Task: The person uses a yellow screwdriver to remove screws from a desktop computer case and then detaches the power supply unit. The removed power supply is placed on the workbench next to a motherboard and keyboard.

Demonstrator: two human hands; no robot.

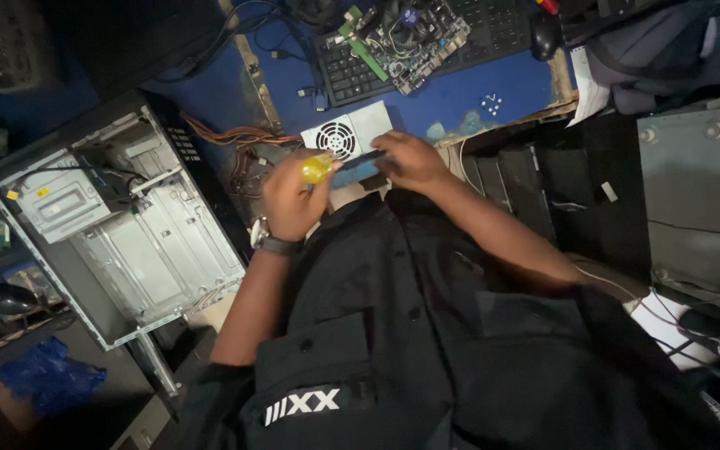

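Gripping a yellow-handled screwdriver (320, 167), left hand (292, 200) closed; right hand (410, 160) pinching its shaft.

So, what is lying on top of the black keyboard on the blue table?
A bare motherboard lies tilted on the black keyboard, with a green strip along its left side and wires over it. The keys under the board are covered, so they cannot be seen.

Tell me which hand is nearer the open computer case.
Left. The left hand, gripping a yellow-handled screwdriver, sits just right of the open computer case; the right hand is farther right, by the power supply.
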